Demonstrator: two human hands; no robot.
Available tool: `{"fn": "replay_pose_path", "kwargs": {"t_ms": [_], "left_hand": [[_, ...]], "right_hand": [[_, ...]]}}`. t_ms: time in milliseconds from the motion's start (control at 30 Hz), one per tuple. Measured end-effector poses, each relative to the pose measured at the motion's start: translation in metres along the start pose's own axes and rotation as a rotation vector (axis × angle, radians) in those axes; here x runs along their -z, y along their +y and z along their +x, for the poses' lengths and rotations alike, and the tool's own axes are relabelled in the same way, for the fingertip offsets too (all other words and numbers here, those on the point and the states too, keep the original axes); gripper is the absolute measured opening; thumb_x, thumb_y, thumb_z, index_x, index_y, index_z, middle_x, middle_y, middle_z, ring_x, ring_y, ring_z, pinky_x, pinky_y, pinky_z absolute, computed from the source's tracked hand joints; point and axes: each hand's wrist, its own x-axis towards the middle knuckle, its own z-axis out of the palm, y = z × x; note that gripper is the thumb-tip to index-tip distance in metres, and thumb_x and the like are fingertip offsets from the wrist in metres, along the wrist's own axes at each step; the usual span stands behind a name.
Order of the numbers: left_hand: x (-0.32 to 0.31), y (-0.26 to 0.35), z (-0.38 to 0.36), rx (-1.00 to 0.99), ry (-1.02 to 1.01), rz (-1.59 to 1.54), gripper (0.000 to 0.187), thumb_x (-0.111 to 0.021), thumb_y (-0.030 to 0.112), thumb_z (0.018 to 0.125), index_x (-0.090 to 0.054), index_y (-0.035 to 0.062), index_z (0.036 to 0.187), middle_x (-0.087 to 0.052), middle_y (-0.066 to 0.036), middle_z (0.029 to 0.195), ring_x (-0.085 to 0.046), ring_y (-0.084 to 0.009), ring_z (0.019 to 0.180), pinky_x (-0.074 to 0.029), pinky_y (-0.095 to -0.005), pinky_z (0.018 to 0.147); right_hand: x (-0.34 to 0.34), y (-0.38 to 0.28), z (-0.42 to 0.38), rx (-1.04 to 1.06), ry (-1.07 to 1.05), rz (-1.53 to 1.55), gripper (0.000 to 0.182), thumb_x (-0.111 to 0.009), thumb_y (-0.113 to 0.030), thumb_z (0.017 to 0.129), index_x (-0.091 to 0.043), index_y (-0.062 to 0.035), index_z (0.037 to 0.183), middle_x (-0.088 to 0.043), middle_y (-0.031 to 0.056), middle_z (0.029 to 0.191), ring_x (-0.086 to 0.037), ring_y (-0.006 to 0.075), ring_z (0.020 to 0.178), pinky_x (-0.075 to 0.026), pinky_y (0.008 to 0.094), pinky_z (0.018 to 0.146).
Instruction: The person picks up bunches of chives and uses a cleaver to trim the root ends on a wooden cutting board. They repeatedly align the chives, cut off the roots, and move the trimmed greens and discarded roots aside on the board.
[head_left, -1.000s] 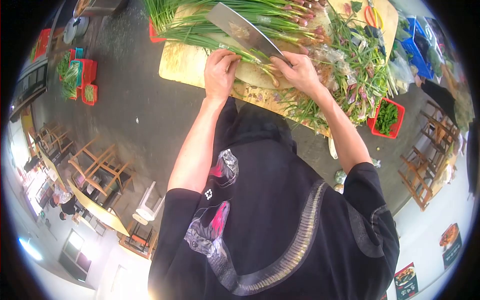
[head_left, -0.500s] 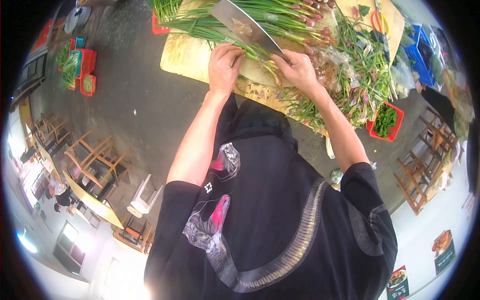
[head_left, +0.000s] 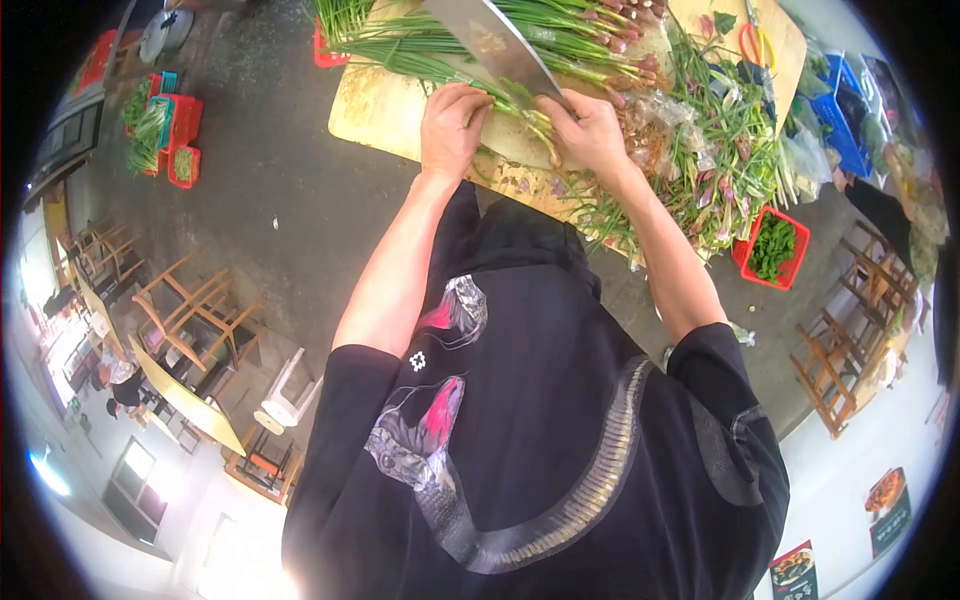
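Right hand (head_left: 590, 128) grips the broad flat steel cleaver (head_left: 497, 48). Left hand (head_left: 452, 125) pins slender green scallion stalks (head_left: 440, 62) against the pale, stained wooden cutting board (head_left: 372, 108) on the table.

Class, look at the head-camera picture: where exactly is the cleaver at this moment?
The cleaver is at the top centre, held in the right hand, its blade angled over the green onion stalks on the wooden cutting board, beside the left hand.
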Motion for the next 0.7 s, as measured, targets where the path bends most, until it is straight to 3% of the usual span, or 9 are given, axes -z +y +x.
{"fn": "replay_pose_path", "kwargs": {"t_ms": [200,233,333,367,433,533,700], "left_hand": [[0.005,0.004,-0.004,0.014,0.046,-0.009,0.014,-0.084,0.008,0.085,-0.082,0.0083,0.099,-0.077,-0.008,0.107,-0.068,-0.0332,0.115,-0.053,-0.0445,0.103],[0.006,0.005,-0.004,0.030,0.059,0.005,0.014,-0.085,0.010,0.086,-0.082,0.0092,0.100,-0.077,-0.007,0.108,-0.068,-0.0327,0.117,-0.053,-0.0440,0.104],[0.007,0.014,-0.008,0.176,0.217,0.119,0.018,-0.084,0.011,0.088,-0.080,0.0047,0.104,-0.077,-0.012,0.105,-0.072,-0.0300,0.105,-0.057,-0.0411,0.095],[0.005,0.014,-0.007,0.385,0.227,-0.039,0.019,-0.084,0.013,0.090,-0.079,0.0028,0.106,-0.078,-0.012,0.104,-0.073,-0.0266,0.100,-0.057,-0.0385,0.090],[-0.002,0.007,-0.008,0.798,0.240,-0.365,0.023,-0.083,0.017,0.095,-0.077,-0.0009,0.108,-0.079,-0.013,0.103,-0.075,-0.0199,0.090,-0.059,-0.0332,0.080],[-0.004,-0.003,-0.006,0.812,0.243,-0.584,0.036,-0.081,0.022,0.100,-0.073,-0.0062,0.119,-0.079,-0.011,0.096,-0.072,-0.0128,0.076,-0.059,-0.0265,0.067],[0.004,0.005,0.008,0.991,0.176,-0.606,0.038,-0.082,0.020,0.098,-0.072,-0.0107,0.119,-0.079,-0.012,0.093,-0.074,-0.0153,0.079,-0.061,-0.0282,0.073]], "right_hand": [[0.019,-0.008,0.003,-0.069,0.004,-0.036,0.029,-0.072,-0.031,0.103,-0.079,-0.0034,0.107,-0.071,0.0142,0.072,-0.067,0.0189,0.061,-0.052,0.0360,0.062],[0.016,-0.010,0.005,-0.054,0.012,-0.033,0.029,-0.072,-0.031,0.103,-0.079,-0.0043,0.110,-0.072,0.0152,0.074,-0.068,0.0218,0.063,-0.053,0.0367,0.064],[0.003,-0.019,0.015,-0.011,-0.012,-0.005,0.029,-0.071,-0.031,0.103,-0.080,-0.0052,0.111,-0.073,0.0162,0.076,-0.068,0.0257,0.064,-0.053,0.0380,0.065],[-0.001,-0.023,0.019,0.050,-0.009,-0.046,0.029,-0.070,-0.032,0.103,-0.080,-0.0072,0.113,-0.071,0.0178,0.076,-0.067,0.0305,0.065,-0.052,0.0406,0.066],[-0.006,-0.037,0.029,0.010,-0.044,-0.074,0.029,-0.070,-0.034,0.103,-0.080,-0.0080,0.112,-0.069,0.0183,0.074,-0.067,0.0321,0.064,-0.051,0.0417,0.065],[-0.016,-0.044,0.041,-0.026,-0.083,-0.129,0.030,-0.069,-0.035,0.103,-0.080,-0.0086,0.110,-0.067,0.0188,0.072,-0.066,0.0348,0.064,-0.050,0.0433,0.064],[-0.033,-0.049,0.050,-0.012,-0.083,-0.147,0.030,-0.068,-0.035,0.104,-0.079,-0.0085,0.110,-0.068,0.0191,0.075,-0.067,0.0379,0.069,-0.052,0.0451,0.067]]}}
